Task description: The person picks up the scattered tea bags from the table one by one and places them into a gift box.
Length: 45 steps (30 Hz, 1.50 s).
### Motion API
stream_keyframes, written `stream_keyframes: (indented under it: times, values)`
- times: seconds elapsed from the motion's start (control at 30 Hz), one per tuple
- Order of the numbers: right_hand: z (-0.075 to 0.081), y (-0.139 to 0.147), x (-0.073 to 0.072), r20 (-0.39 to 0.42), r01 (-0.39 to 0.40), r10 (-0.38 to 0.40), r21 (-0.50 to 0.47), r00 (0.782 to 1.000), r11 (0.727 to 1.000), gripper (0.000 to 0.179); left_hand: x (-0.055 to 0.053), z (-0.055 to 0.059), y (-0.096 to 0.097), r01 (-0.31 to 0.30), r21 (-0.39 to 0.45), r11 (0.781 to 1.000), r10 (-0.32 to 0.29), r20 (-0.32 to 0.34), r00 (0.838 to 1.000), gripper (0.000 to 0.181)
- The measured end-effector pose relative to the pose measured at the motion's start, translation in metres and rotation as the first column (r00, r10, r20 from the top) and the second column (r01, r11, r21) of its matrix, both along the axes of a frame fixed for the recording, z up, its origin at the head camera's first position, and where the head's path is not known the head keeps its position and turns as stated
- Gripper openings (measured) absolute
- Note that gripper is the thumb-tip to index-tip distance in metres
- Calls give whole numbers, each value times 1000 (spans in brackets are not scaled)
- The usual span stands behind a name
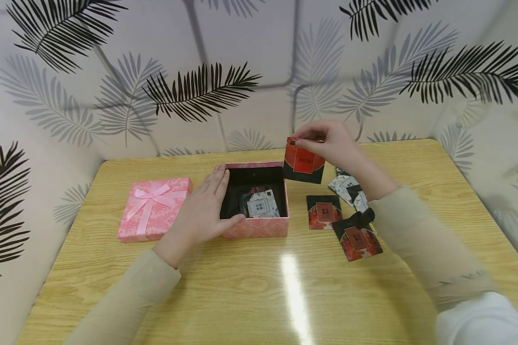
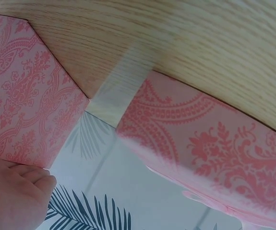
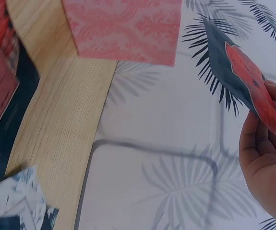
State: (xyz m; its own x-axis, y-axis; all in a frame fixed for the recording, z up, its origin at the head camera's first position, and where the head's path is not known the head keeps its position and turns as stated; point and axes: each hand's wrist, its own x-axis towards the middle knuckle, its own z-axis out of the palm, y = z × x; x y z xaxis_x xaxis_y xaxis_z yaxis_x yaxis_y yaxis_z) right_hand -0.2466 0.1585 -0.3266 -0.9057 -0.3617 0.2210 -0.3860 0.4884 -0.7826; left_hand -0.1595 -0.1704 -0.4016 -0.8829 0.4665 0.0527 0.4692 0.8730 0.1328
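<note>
Between thumb and fingers my right hand (image 1: 330, 141) pinches a red and black flat sachet (image 1: 303, 162) by its top edge, raised beside the box's right wall. In the right wrist view the sachet (image 3: 246, 79) appears nearly edge-on. My left hand (image 1: 203, 206) rests along the left wall of a pink patterned box (image 1: 256, 227), fingers straight, thumb by the front rim. Inside the lidless box, on its black floor, lie a white sachet (image 1: 262, 203) and a dark one partly under it. The left wrist view shows the fingers against the box's side (image 2: 27, 91).
The pink lid (image 1: 157, 208) with a ribbon bow lies left of the box. To the right are two dark red sachets (image 1: 325, 212) (image 1: 358, 239) and several white and black ones (image 1: 349, 189), partly behind the right forearm. A leaf-patterned curtain (image 1: 250, 72) hangs behind the wooden table (image 1: 224, 292).
</note>
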Motion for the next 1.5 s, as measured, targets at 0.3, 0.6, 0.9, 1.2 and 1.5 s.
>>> stream_keyframes:
  times: [0.3,0.6,0.9,1.2,1.5]
  values:
    - [-5,-29,0,24,-53,54,-30,998,998,19,-1,-1,0,-2,19,1000,2,1,1000,107]
    - [-8,-53,4,2,-117,117,-51,993,992,17,-1,-1,0,-2,21,1000,3,-7,1000,107]
    - [-20,-74,10,13,-207,207,-44,978,977,16,-1,0,0,-2,5,1000,2,-2,1000,107]
    - [-39,-82,11,74,-274,276,-37,958,961,12,-1,-2,-2,10,15,1000,-10,-12,1000,106]
    - [-51,-86,13,100,-276,269,69,958,959,8,-1,-1,-2,12,16,1000,-12,-3,1000,105]
